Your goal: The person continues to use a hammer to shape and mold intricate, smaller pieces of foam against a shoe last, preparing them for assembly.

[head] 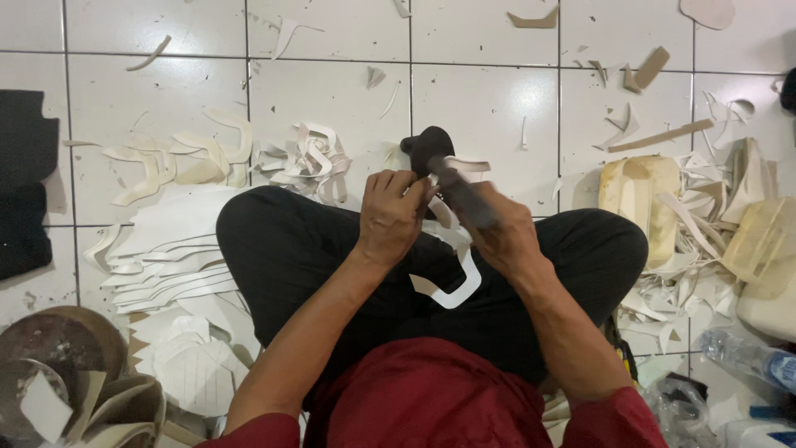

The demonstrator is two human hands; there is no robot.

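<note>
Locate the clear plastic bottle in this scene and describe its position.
In the head view, the clear plastic bottle lies on the tiled floor at the lower right edge, beside the person's right knee, below the scrap pile.

White tiled floor point(489, 108) with grey grout lines. Strewn with pale curved offcuts point(186, 158), a tangle of white strips point(311, 158), a stack of flat white cut pieces point(170, 249), tan scraps point(651, 66), yellowish foam blocks point(638, 195), a clear plastic bottle point(750, 357), black material point(25, 182) at left.

Floor point(489, 91): white tiles, strewn with offcuts.
Left stack point(166, 257): white cut pieces, fanned.
Right: plastic bottle point(750, 357), laid flat.
</note>
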